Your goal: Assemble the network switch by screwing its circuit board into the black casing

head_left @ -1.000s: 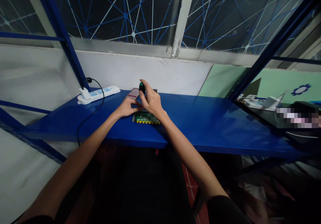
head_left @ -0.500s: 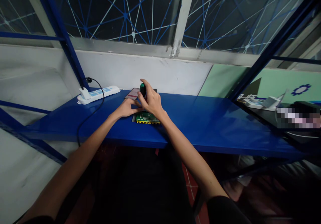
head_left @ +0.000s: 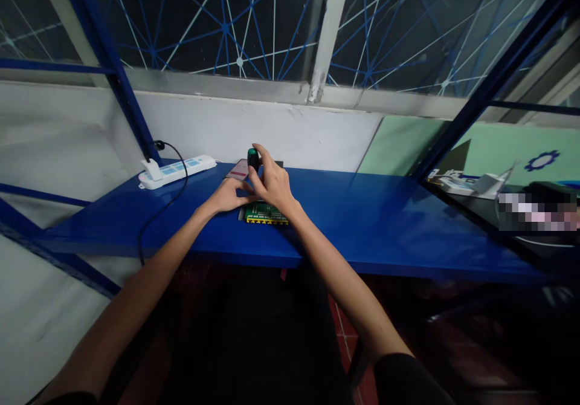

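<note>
My right hand (head_left: 274, 182) is closed around a screwdriver (head_left: 252, 159) with a green and black handle, held roughly upright. Its tip is hidden behind my fingers. Below both hands, a green circuit board (head_left: 266, 213) with a yellow front edge lies on the blue table. My left hand (head_left: 225, 195) is at the board's back left, its thumb and forefinger brought together near the foot of the screwdriver. What those fingertips pinch is covered by my right hand. Just behind my left hand lies a phone (head_left: 237, 170) with its screen lit.
A white power strip (head_left: 179, 171) with a black cable (head_left: 168, 202) is at the left on the blue table (head_left: 362, 223). Papers and a white object (head_left: 483, 185) sit at the right end. Blue metal posts (head_left: 122, 90) rise at both sides before the window wall.
The screwdriver handle has shifted slightly left, and the fingers of my right hand have moved with it. My left hand and the circuit board stay nearly where they were.
</note>
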Tool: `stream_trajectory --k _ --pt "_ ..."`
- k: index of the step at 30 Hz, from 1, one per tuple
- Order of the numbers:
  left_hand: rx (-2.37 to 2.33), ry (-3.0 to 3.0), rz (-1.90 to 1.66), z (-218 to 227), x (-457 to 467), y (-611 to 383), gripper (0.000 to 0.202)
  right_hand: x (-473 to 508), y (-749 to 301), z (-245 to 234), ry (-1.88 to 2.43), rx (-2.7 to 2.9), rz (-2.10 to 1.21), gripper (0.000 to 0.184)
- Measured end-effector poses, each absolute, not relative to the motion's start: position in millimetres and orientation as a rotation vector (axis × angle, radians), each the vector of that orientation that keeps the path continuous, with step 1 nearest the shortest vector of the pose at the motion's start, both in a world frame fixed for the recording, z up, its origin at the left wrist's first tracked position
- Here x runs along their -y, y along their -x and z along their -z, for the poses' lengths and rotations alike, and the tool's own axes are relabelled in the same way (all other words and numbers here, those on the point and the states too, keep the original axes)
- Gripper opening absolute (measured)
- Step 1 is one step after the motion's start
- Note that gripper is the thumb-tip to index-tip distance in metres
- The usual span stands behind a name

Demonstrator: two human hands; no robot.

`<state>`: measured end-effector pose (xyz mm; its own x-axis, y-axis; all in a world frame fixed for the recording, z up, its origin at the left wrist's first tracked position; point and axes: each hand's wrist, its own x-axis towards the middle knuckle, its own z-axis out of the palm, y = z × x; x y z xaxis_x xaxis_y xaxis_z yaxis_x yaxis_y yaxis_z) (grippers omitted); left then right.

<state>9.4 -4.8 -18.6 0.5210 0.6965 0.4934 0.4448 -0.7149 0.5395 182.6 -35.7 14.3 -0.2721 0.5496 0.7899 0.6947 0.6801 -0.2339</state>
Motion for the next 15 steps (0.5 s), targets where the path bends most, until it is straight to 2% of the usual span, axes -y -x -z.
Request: stream_trajectory --k 15 --pt "-0.950 -2.413 -1.001 20.9 3.6 -10.0 0.019 33.9 -184.0 -13.5 0.976 1.944 0.174 0.059"
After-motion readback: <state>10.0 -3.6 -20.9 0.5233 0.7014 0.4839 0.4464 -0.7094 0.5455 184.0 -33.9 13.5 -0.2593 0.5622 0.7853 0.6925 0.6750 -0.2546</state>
